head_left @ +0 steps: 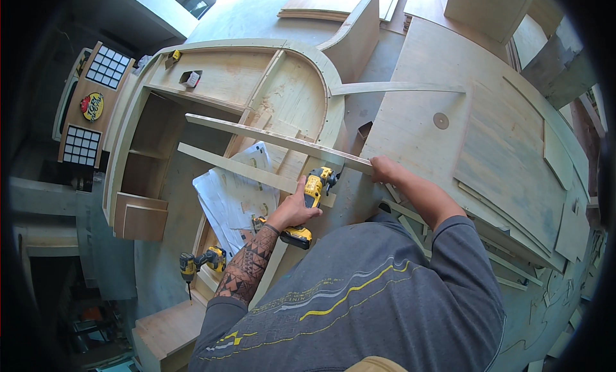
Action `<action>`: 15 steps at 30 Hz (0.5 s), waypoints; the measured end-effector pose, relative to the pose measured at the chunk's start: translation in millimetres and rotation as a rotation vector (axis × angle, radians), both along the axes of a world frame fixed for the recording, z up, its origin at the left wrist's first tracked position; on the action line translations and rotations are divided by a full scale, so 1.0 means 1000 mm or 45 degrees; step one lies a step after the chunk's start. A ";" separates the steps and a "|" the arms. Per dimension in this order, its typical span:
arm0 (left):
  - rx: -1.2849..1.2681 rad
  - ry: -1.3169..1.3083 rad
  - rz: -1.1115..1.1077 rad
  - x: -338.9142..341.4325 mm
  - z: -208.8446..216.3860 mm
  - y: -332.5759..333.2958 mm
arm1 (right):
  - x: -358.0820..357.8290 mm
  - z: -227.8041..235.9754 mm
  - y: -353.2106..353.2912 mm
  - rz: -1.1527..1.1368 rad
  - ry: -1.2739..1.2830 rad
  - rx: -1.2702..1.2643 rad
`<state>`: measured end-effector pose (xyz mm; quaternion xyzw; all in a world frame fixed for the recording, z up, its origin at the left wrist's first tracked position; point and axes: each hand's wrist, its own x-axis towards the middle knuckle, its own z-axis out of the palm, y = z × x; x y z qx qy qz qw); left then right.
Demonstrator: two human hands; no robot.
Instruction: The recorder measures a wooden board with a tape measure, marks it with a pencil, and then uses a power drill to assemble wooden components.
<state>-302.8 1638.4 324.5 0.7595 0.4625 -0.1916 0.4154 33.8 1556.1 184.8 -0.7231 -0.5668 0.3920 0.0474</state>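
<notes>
My left hand (292, 213) is wrapped round a yellow and black cordless oscillating multi-tool (313, 188), its dark head close to a long wooden strip (276, 138). At the strip's near right end, my right hand (384, 170) grips it with closed fingers. The strip reaches across a curved wooden counter frame (244, 46). Below it, a second pale strip (240, 169) lies over white paper sheets (221, 195), its right end passing behind the multi-tool. Whether the tool's blade touches the upper strip, I cannot tell.
A cordless drill (204, 263) stands left of my forearm, above a wooden box (170, 327). Large plywood panels (423, 154) fill the right side, with a thin strip (398, 88) bridging to the frame. A yellow tape measure (174, 56) rests on the far rim.
</notes>
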 end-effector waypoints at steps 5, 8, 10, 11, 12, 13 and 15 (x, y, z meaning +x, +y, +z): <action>0.042 -0.037 -0.017 0.001 -0.001 -0.001 | 0.002 -0.003 -0.002 -0.022 0.058 -0.059; -0.064 0.035 0.004 0.004 0.008 -0.002 | -0.001 0.000 -0.008 0.032 -0.089 0.183; -0.027 0.014 0.044 0.005 0.013 -0.006 | -0.002 0.003 -0.010 -0.027 -0.030 -0.017; -0.016 -0.007 0.033 0.006 0.015 -0.006 | -0.003 0.005 -0.009 -0.029 -0.019 0.000; 0.022 -0.031 0.030 0.007 0.017 -0.005 | -0.004 0.007 -0.009 -0.043 0.002 -0.058; 0.070 -0.026 0.036 0.007 0.018 -0.004 | -0.005 0.008 -0.009 -0.065 0.032 -0.122; 0.056 -0.050 0.025 0.010 0.020 -0.001 | -0.005 0.009 -0.010 -0.059 0.009 -0.074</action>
